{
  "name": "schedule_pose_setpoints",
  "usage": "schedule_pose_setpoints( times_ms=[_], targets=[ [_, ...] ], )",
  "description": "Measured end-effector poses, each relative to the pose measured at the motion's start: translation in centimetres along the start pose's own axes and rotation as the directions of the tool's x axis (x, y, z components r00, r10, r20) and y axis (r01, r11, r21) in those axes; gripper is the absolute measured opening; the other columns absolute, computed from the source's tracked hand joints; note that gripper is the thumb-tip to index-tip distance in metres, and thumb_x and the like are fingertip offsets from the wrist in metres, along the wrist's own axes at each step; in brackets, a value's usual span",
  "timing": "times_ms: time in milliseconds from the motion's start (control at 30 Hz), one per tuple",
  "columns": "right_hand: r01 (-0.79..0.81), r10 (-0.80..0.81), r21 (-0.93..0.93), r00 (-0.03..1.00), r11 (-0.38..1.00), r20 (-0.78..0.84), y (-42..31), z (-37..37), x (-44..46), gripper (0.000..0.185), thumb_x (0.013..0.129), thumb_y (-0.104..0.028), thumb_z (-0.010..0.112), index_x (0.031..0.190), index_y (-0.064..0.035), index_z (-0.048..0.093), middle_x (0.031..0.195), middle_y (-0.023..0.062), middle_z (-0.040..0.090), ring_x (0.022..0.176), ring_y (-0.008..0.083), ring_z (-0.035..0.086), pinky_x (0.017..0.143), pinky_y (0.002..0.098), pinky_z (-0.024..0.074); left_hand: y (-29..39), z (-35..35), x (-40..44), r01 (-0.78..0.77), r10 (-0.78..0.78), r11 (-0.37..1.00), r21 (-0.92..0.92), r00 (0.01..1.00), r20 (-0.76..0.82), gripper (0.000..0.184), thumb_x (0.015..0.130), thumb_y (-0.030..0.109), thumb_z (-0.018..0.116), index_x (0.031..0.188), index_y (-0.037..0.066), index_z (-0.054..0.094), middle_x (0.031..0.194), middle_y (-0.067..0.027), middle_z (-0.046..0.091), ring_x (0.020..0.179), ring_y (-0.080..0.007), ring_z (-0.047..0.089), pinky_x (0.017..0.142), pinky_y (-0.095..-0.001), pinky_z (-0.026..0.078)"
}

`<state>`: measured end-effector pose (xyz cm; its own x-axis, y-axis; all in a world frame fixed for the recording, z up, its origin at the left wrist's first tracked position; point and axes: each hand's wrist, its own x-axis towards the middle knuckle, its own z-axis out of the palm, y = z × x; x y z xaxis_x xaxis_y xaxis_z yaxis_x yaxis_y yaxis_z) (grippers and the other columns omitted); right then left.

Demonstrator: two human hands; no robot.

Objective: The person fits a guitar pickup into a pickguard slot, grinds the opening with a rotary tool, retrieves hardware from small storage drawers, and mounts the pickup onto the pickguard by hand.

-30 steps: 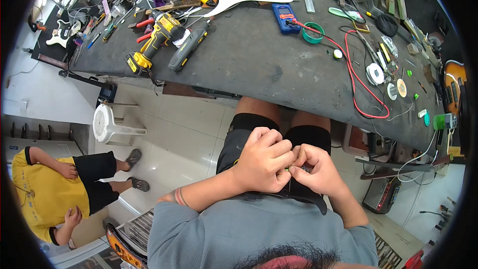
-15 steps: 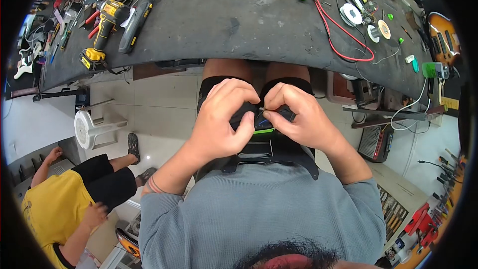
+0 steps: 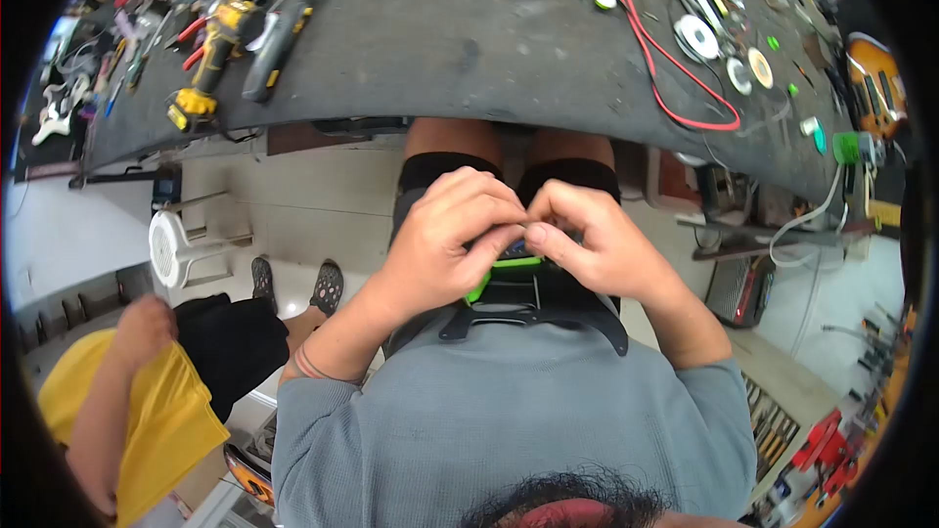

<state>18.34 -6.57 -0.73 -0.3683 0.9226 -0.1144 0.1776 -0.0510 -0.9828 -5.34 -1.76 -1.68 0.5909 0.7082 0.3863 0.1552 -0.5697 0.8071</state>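
Observation:
Over my lap, my left hand (image 3: 452,233) and my right hand (image 3: 595,237) meet at the fingertips. Thumb and fingers of the left one are closed in a pinch. The right thumb and forefinger are pinched as well, right against the left fingertips. Whatever sits between them is tiny and covered by the fingers, so I cannot make it out. Just below the hands, a bright green edge (image 3: 520,262) shows on a dark thing in my lap, with a bit of blue beside it.
The dark workbench (image 3: 391,59) spans the front, with a yellow drill (image 3: 217,51), a grey-black tool (image 3: 277,51), a red cable (image 3: 646,49) and white spools (image 3: 696,37). At left stand a white stool (image 3: 168,246) and a person in yellow (image 3: 147,420).
My left hand has moved right, its thumb and fingers closing to meet the right fingertips. The person at left has shifted posture and moved an arm. The view has tilted slightly.

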Motion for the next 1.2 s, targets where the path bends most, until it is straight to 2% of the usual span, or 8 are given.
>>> schedule_pose_setpoints(
  times_ms=[67,200,433,700,800,900,1000,1200],
  targets=[
    [-0.052,0.052,0.015,0.998,0.999,0.024,-0.8,0.6,0.4,0.018,0.106,-0.014,0.070,0.101,0.0011,0.064,0.082,0.0088,0.066,0.072,0.0149,0.059,0.065,0.0346,0.0476,0.1,-0.2,0.0,0.008,-0.009,0.999,-0.035,1.000,-0.018,0.019,0.085,-0.003,0.084,0.102,0.002,0.075,0.101,-0.0113,0.076,0.094,-0.0304,0.072,0.092,-0.0452,0.058],
    [-0.023,0.024,0.076,1.000,0.997,-0.017,-0.9,1.2,0.6,0.015,0.110,-0.010,0.065,0.100,0.0003,0.063,0.085,0.0048,0.066,0.076,0.0109,0.064,0.070,0.0295,0.0528,0.0,-0.2,-0.3,0.056,-0.073,0.979,-0.198,0.994,-0.079,0.018,0.090,-0.002,0.083,0.107,0.000,0.077,0.106,-0.0120,0.076,0.097,-0.0275,0.073,0.083,-0.0379,0.059],
    [-0.002,0.004,0.209,1.000,0.978,-0.012,-0.3,1.9,0.5,0.019,0.112,-0.014,0.061,0.098,-0.0028,0.056,0.085,0.0045,0.066,0.077,0.0104,0.063,0.071,0.0270,0.0514,-0.5,0.5,-1.1,0.115,-0.172,0.879,-0.463,0.982,-0.083,0.012,0.096,0.005,0.082,0.107,0.003,0.078,0.109,-0.0086,0.073,0.104,-0.0221,0.070,0.091,-0.0356,0.057],
    [0.044,-0.034,0.158,0.998,0.987,-0.061,-0.5,2.7,0.9,0.022,0.113,-0.016,0.057,0.094,-0.0031,0.057,0.084,0.0060,0.066,0.077,0.0125,0.061,0.074,0.0284,0.0492,-0.3,1.8,-1.6,0.159,-0.364,0.580,-0.799,0.928,-0.080,0.003,0.101,0.004,0.077,0.101,0.003,0.074,0.108,-0.0043,0.067,0.100,-0.0143,0.065,0.090,-0.0314,0.054],
    [0.092,-0.082,0.101,0.992,0.991,-0.099,-0.8,3.2,1.3,0.024,0.113,-0.016,0.057,0.093,-0.0029,0.058,0.084,0.0064,0.066,0.078,0.0133,0.060,0.074,0.0296,0.0486,-0.3,2.5,-1.5,0.076,-0.353,0.561,-0.825,0.923,-0.155,0.006,0.105,-0.001,0.068,0.099,0.000,0.068,0.108,-0.0049,0.061,0.082,-0.0148,0.067,0.076,-0.0292,0.056],
    [0.119,-0.109,0.089,0.987,0.989,-0.117,-0.7,3.5,1.4,0.025,0.112,-0.018,0.057,0.093,-0.0028,0.059,0.084,0.0067,0.066,0.079,0.0139,0.059,0.075,0.0305,0.0481,0.3,2.4,-1.6,0.087,-0.421,0.434,-0.896,0.900,-0.116,0.007,0.107,-0.002,0.066,0.100,0.000,0.067,0.109,-0.0055,0.060,0.082,-0.0153,0.067,0.075,-0.0300,0.056],
    [0.131,-0.119,0.093,0.986,0.987,-0.119,-0.3,3.6,1.6,0.027,0.112,-0.020,0.058,0.091,-0.0028,0.059,0.085,0.0070,0.067,0.079,0.0143,0.059,0.074,0.0312,0.0480,0.0,2.6,-1.7,0.064,-0.398,0.441,-0.895,0.908,-0.131,0.007,0.108,-0.001,0.064,0.102,0.000,0.065,0.109,-0.0054,0.060,0.082,-0.0153,0.067,0.075,-0.0304,0.056],
    [0.166,-0.159,0.082,0.983,0.983,-0.093,0.0,3.4,1.6,0.029,0.111,-0.023,0.059,0.090,-0.0024,0.061,0.084,0.0065,0.066,0.078,0.0150,0.058,0.073,0.0321,0.0478,-0.2,2.2,-2.2,0.121,-0.421,0.379,-0.918,0.906,-0.054,0.001,0.107,0.002,0.068,0.106,0.002,0.068,0.114,-0.0047,0.063,0.097,-0.0116,0.065,0.086,-0.0279,0.055]
  ],
)
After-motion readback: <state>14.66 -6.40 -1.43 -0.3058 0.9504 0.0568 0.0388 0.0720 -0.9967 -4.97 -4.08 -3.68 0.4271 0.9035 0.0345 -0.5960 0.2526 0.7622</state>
